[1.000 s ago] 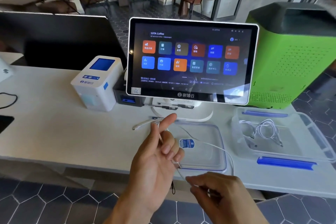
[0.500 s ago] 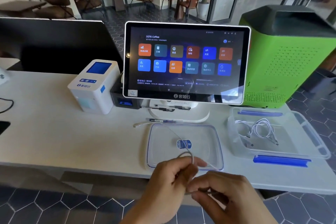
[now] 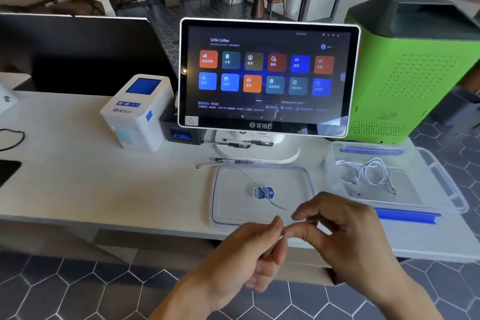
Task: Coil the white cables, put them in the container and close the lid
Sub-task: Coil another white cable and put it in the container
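A thin white cable [image 3: 249,179] runs from its plug end on the table, across the clear lid [image 3: 293,182], down to my hands. My left hand [image 3: 249,252] pinches the cable near the table's front edge. My right hand [image 3: 337,226] touches it fingertip to fingertip, fingers curled around the cable's near part. The clear container [image 3: 441,189] with blue clips stands open at the right and holds a coiled white cable [image 3: 374,171]. The lid lies flat between the container and the screen's stand.
A touchscreen terminal [image 3: 267,75] stands right behind the lid, with a pen [image 3: 231,160] at its base. A white printer [image 3: 137,112] sits to the left and a green box [image 3: 413,67] behind the container. A black monitor fills the back left.
My left hand dropped from its raised, open pose to the table's front edge and closed on the cable. The small loop seen half a second ago is hidden between my fingers now.
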